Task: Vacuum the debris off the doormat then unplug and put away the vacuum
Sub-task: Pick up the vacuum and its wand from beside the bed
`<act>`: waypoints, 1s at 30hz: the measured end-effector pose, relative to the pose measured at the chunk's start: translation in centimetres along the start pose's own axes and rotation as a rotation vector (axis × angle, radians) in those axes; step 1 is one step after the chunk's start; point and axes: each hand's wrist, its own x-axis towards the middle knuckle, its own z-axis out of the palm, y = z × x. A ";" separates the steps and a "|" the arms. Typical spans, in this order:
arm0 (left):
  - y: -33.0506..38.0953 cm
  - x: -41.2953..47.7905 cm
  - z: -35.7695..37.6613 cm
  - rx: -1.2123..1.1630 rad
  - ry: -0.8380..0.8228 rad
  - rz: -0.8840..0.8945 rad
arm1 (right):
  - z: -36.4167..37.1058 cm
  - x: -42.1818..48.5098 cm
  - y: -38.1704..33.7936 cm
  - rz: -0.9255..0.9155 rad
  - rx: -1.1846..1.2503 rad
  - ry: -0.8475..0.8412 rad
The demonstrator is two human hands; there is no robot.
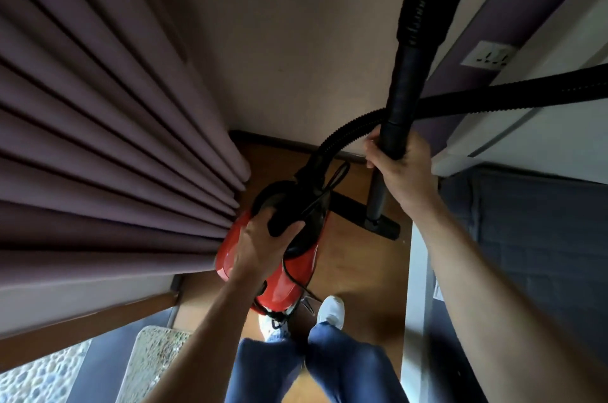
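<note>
A red and black canister vacuum hangs above the wooden floor in a narrow corner by the curtain. My left hand grips its black carry handle. My right hand grips the black wand, which stands nearly upright. The wand's floor nozzle rests on the floor below. A ribbed black hose loops from the vacuum's front up past the wand and off to the right. The black power cord lies draped over the vacuum body. A pebble-pattern doormat shows at the bottom left.
Pleated mauve curtains fill the left side. A wall socket sits on the purple panel at the upper right, with nothing plugged in. A grey bed or sofa edge borders the right. My white shoe stands behind the vacuum.
</note>
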 end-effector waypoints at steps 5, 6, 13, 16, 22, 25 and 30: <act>-6.6 5.2 5.2 -0.015 -0.066 0.015 | 1.8 3.0 9.6 -0.048 -0.054 -0.030; -8.1 6.3 6.2 -0.020 -0.065 0.024 | 2.2 3.6 11.5 -0.052 -0.050 -0.021; -18.1 13.3 14.5 -0.103 -0.084 0.102 | 4.1 7.0 24.2 -0.128 -0.046 -0.005; -22.0 16.4 17.9 -0.143 -0.119 0.095 | 5.3 7.8 29.8 -0.151 -0.057 -0.025; -27.8 20.8 23.5 -0.159 -0.195 0.110 | 7.1 9.2 39.3 -0.123 -0.057 -0.015; -28.6 21.5 25.8 -0.191 -0.201 0.107 | 7.5 9.8 41.4 -0.119 -0.019 0.010; -29.2 22.6 27.9 -0.255 -0.215 0.065 | 7.8 10.3 43.5 -0.084 0.022 -0.006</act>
